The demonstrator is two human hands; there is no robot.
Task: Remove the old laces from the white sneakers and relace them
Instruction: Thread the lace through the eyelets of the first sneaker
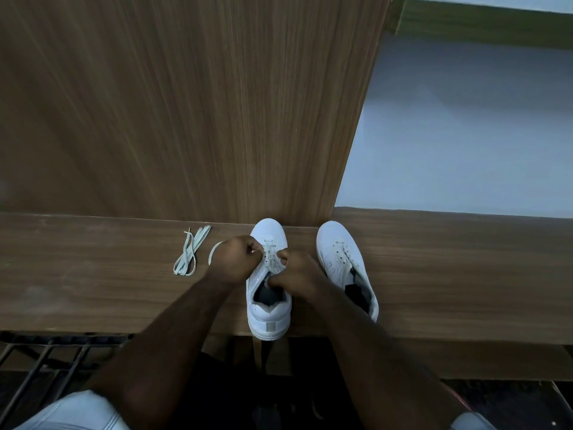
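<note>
Bare tabletop (pixel 93 290) is left at the far left and right of the right sneaker (pixel 344 262). The left side is partly taken by a loose lace (pixel 189 254). Reach beyond the sneakers is blocked by an upright wooden panel (pixel 186 103) close behind.

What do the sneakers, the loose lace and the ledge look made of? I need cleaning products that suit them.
Sneakers: smooth white leather or synthetic, matte, no weave visible. Loose lace: flat pale woven textile, judging by its limp loops. Ledge: brown wood-grain, probably laminate, with a dull sheen.
</note>
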